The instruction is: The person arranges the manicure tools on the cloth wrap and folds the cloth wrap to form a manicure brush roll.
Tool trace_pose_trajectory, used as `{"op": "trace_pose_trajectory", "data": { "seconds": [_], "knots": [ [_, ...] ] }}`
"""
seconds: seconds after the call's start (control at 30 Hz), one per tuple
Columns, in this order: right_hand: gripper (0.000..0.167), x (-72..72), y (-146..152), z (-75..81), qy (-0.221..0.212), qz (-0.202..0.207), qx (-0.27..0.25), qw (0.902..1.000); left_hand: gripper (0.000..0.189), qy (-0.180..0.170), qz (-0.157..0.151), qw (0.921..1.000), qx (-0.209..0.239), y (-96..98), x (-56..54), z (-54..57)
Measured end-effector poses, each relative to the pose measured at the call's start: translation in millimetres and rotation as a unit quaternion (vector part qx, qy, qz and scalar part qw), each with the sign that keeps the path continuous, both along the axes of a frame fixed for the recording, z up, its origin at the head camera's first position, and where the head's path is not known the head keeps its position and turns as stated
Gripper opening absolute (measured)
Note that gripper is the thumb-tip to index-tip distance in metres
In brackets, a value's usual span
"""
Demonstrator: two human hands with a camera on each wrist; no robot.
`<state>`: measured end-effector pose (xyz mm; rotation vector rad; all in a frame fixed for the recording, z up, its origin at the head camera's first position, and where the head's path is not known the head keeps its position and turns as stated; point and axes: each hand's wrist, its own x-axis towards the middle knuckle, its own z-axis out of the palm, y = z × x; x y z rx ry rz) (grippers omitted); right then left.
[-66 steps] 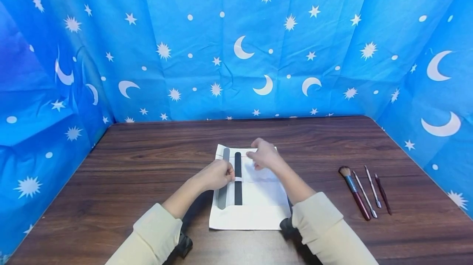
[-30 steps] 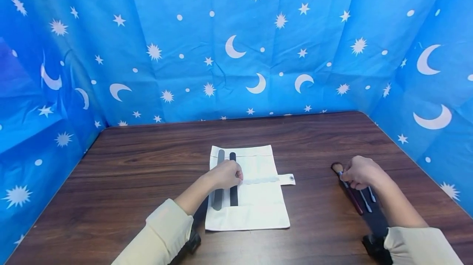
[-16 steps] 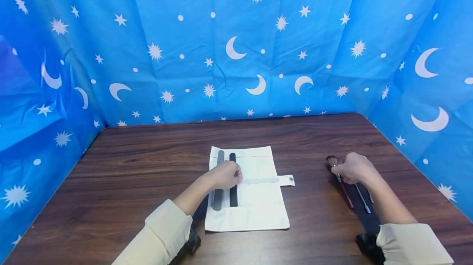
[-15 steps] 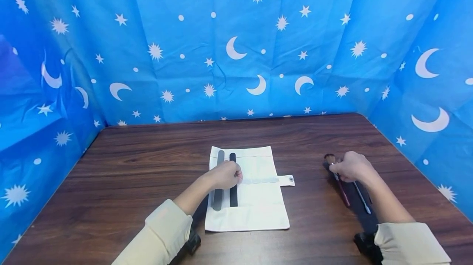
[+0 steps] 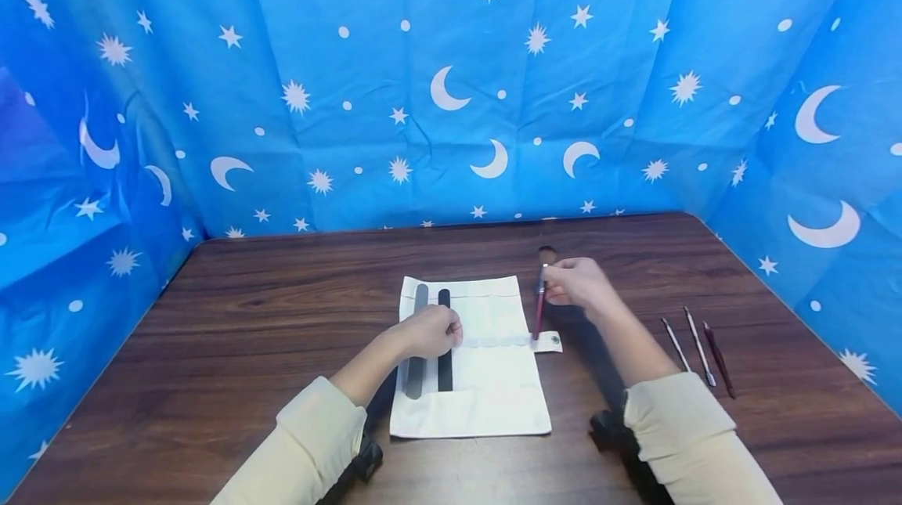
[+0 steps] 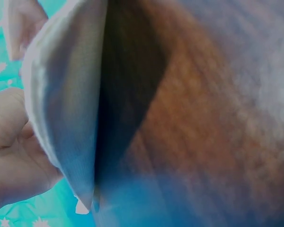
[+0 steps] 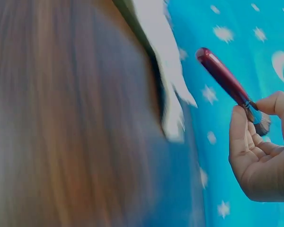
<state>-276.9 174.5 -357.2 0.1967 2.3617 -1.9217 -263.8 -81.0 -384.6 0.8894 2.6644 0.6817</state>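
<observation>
A white cloth tool roll [image 5: 493, 415] lies unfolded on the table, its snap tab [image 5: 548, 343] out to the right. In its left part are a grey nail file [image 5: 414, 380] and a black nail file [image 5: 445, 372]. My left hand [image 5: 426, 331] crosses both files and pinches the cloth band at the roll's middle; in the left wrist view the roll's edge partly covers this hand. Between thumb and fingers, my right hand [image 5: 581, 283] grips a makeup brush [image 7: 222, 75] near its ferrule. Bristles up, the brush hangs by the roll's right edge, its red handle end overlapping the tab.
To the right on the brown wooden table [image 5: 296, 270] lie two slim metal tools, one of them this silver pusher [image 5: 699, 344], and a dark brown tool [image 5: 719, 360]. A blue star-and-moon cloth [image 5: 366, 59] hangs behind and along the sides.
My right hand has gone from the roll to the tools at the right, picked up the makeup brush and brought it left to the roll's edge. My left hand stays at the roll.
</observation>
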Motion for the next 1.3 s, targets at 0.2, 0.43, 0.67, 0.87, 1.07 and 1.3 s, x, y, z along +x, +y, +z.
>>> {"op": "trace_pose_trajectory", "data": {
  "seconds": [0.2, 0.43, 0.67, 0.87, 1.07, 1.3],
  "knots": [
    [0.016, -14.0, -50, -4.4, -0.001, 0.000, 0.035, 0.9994, 0.013, 0.003, -0.004, 1.0000, 0.007, -0.5, -0.7, -0.5],
    [0.013, -23.7, -78, -10.9, -0.013, 0.007, 0.031, 0.9994, 0.015, 0.003, -0.006, 0.9999, 0.008, -0.5, -1.0, 0.7],
    [0.015, -26.1, -88, -17.2, -0.052, 0.036, 0.049, 0.9968, 0.017, 0.001, -0.010, 0.9998, 0.014, -1.1, -0.9, 1.3],
    [0.015, -19.0, -93, -18.6, -0.092, 0.086, 0.065, 0.9899, 0.018, 0.000, -0.005, 0.9999, 0.014, -0.7, -0.8, 0.6],
    [0.007, -12.5, -96, -19.5, -0.104, 0.125, 0.088, 0.9828, 0.017, 0.004, -0.005, 0.9998, 0.017, -0.1, -1.7, 0.4],
    [0.002, -4.4, -97, -17.9, -0.120, 0.134, 0.096, 0.9790, 0.017, 0.011, -0.010, 0.9996, 0.023, -1.2, -1.8, -2.2]
  ]
}}
